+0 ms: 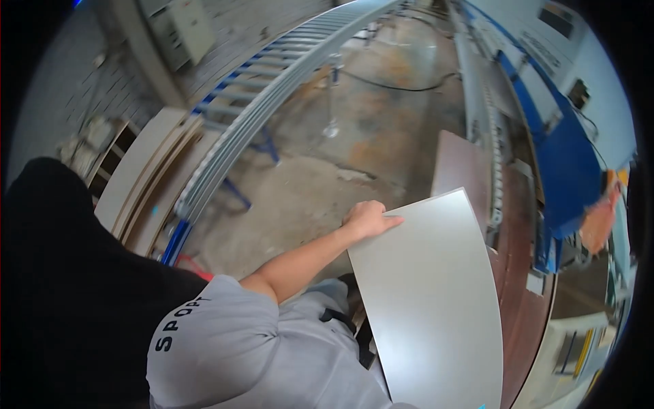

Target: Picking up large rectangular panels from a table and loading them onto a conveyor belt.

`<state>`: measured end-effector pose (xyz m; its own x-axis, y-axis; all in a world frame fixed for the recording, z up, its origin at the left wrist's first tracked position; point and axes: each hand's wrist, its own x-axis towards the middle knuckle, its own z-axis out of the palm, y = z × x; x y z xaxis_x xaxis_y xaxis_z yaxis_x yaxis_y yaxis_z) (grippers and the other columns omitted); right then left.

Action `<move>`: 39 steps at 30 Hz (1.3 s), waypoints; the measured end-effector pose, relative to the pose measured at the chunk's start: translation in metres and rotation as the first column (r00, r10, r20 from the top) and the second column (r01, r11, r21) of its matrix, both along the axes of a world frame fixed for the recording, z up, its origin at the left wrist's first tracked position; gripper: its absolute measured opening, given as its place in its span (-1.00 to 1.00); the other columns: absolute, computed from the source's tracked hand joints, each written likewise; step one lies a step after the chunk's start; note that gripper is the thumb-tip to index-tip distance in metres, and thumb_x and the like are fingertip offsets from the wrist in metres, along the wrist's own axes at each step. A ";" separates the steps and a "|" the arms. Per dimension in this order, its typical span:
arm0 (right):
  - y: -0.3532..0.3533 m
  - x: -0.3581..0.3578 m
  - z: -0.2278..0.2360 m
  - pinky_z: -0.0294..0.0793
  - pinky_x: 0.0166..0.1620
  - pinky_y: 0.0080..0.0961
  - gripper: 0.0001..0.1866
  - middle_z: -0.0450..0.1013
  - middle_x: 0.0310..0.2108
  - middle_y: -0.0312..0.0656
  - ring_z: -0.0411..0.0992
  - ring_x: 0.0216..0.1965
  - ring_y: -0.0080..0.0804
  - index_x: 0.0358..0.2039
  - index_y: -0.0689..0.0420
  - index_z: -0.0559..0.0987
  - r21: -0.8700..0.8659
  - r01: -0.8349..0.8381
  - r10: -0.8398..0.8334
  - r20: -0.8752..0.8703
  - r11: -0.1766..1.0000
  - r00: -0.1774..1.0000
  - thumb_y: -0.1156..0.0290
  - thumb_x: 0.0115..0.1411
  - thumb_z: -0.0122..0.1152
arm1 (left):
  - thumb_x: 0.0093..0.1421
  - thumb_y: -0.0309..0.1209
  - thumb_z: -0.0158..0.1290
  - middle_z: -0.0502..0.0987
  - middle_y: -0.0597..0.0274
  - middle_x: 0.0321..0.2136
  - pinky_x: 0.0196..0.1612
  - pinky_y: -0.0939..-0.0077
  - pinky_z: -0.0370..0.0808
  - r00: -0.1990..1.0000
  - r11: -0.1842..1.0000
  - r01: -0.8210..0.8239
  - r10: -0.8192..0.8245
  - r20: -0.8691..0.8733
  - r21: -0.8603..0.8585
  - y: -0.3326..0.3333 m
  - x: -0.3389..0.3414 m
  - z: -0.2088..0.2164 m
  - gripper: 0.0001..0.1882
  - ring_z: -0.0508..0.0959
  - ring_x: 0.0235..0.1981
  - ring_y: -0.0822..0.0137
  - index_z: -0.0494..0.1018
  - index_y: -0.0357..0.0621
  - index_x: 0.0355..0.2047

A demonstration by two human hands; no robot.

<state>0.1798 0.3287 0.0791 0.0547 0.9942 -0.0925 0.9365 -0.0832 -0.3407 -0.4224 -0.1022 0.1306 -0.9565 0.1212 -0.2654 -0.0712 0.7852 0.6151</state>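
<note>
My left hand (368, 219) grips a large white panel (432, 293) near its far left corner. The thumb lies on the upper face, and the fingers are partly hidden at the edge. My bare forearm and grey sleeve lead to it from the lower left. The panel's near end runs out of the picture at the bottom. My right hand is out of sight. Just right of the white panel, and partly covered by it, are reddish-brown boards (521, 273).
A roller conveyor (272, 71) with a blue frame curves away at the left. Stacked boards (153, 167) stand beside its near end. Blue and white machinery (562, 160) lines the right. A dark cable (402, 87) crosses the concrete floor (293, 191). A black shape (75, 293) fills the lower left.
</note>
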 end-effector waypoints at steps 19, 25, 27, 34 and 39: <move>-0.046 -0.118 0.055 0.39 -0.43 -0.18 -0.35 0.46 -0.47 0.04 0.39 -0.52 -0.19 -0.27 0.47 0.47 -0.028 -0.438 0.386 -0.424 0.898 0.819 -0.06 0.23 -0.01 | -0.06 0.22 0.13 0.58 -0.02 -0.48 -0.31 0.20 0.50 0.938 0.933 -0.347 0.348 0.007 0.100 -0.221 0.159 -0.015 -0.39 0.59 -0.37 0.05 0.54 -0.20 -0.55; -0.095 -0.181 0.080 0.39 -0.43 -0.18 -0.35 0.45 -0.47 0.04 0.39 -0.52 -0.18 -0.27 0.47 0.47 0.041 -0.748 0.660 -0.504 0.663 0.557 -0.06 0.24 -0.02 | -0.03 0.20 0.11 0.59 0.03 -0.41 -0.27 0.21 0.51 0.913 0.900 -0.403 0.407 0.010 0.168 -0.300 0.173 -0.009 -0.39 0.59 -0.32 0.05 0.57 -0.17 -0.36; -0.112 -0.208 0.083 0.39 -0.43 -0.17 -0.35 0.45 -0.47 0.04 0.39 -0.51 -0.18 -0.27 0.47 0.47 0.067 -0.826 0.718 -0.536 0.560 0.443 -0.06 0.24 -0.02 | -0.03 0.20 0.11 0.59 0.04 -0.40 -0.27 0.21 0.51 0.903 0.890 -0.422 0.429 -0.005 0.174 -0.332 0.174 0.000 -0.39 0.59 -0.32 0.05 0.57 -0.15 -0.31; -0.199 -0.273 0.072 0.39 -0.43 -0.17 -0.34 0.45 -0.47 0.04 0.39 -0.51 -0.17 -0.27 0.47 0.48 0.198 -0.961 0.751 -0.660 0.194 0.016 -0.07 0.25 -0.04 | -0.02 0.25 0.07 0.54 0.02 -0.52 -0.37 0.23 0.45 0.804 0.804 -0.566 0.587 -0.093 0.183 -0.473 0.184 0.053 -0.37 0.56 -0.40 0.06 0.54 -0.17 -0.48; -0.256 -0.345 0.080 0.39 -0.43 -0.17 -0.34 0.45 -0.46 0.03 0.39 -0.50 -0.17 -0.26 0.47 0.48 0.346 -0.934 0.659 -0.683 -0.087 -0.314 -0.07 0.25 -0.05 | -0.03 0.25 0.06 0.52 -0.02 -0.56 -0.38 0.22 0.43 0.672 0.712 -0.686 0.700 -0.243 0.153 -0.579 0.210 0.056 -0.36 0.54 -0.41 0.01 0.53 -0.21 -0.51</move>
